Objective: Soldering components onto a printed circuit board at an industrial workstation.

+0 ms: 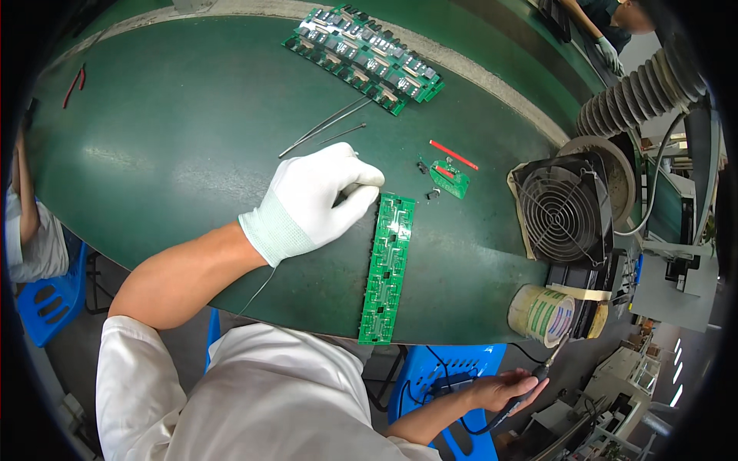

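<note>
My left hand [319, 200], in a white glove, is closed in a pinch just above the far end of a long green circuit board [387, 269]. What its fingertips hold, if anything, is hidden. The board lies lengthwise towards me and reaches the table's near edge. At the lower right, my bare right hand [501, 390] grips a soldering iron [540, 374] by its dark handle. The iron's metal end points up beside a roll of tape [542, 315] at the table edge. Beyond the board lies a small green board piece [450, 179] with small dark parts near it.
Several populated circuit boards [361, 58] lie at the back. Near them are long thin metal tools [323, 127] and a red strip [453, 154]. A fan [560, 211] stands at right below a ribbed hose [642, 96]. Red-handled pliers [74, 84] lie far left. Other people sit nearby.
</note>
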Demonstrator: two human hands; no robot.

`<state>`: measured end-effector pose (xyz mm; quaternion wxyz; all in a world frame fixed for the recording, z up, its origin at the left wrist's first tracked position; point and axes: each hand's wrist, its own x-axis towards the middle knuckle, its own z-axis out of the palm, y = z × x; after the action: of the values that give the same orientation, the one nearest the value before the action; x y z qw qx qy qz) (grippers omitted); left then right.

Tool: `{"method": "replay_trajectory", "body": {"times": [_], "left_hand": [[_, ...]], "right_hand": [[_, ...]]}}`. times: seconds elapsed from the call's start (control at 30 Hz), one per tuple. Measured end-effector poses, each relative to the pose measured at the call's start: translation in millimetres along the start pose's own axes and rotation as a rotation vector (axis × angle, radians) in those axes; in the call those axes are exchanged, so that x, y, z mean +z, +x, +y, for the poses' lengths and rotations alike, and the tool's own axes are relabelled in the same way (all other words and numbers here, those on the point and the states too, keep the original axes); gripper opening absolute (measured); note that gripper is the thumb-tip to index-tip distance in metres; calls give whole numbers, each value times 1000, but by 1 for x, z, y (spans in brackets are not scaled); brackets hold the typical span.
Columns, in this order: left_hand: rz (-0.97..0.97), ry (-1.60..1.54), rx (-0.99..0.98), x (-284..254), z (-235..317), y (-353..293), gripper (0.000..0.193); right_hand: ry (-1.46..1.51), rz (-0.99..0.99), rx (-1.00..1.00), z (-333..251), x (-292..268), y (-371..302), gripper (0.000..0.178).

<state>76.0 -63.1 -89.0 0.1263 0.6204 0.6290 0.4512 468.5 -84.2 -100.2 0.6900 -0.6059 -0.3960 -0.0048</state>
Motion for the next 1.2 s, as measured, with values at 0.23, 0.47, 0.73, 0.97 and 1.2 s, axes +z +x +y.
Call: {"method": "replay_trajectory", "body": {"times": [0.23, 0.47, 0.73, 0.97, 1.2], "left_hand": [[-1, -93, -131, 2, 4, 1, 16], [-47, -105, 20, 4, -9, -2, 30], [-135, -118, 37, 0, 1, 0, 35], [-138, -156, 21, -1, 2, 3, 36], [-86, -71, 55, 8, -3, 1, 34]], "right_hand": [[424, -492, 76, -32, 23, -61, 47], [218, -1210, -239, -68, 40, -83, 86], [204, -1325, -265, -65, 34, -98, 108], [236, -1283, -261, -66, 40, -105, 109], [225, -1290, -241, -72, 49, -104, 106]]}}
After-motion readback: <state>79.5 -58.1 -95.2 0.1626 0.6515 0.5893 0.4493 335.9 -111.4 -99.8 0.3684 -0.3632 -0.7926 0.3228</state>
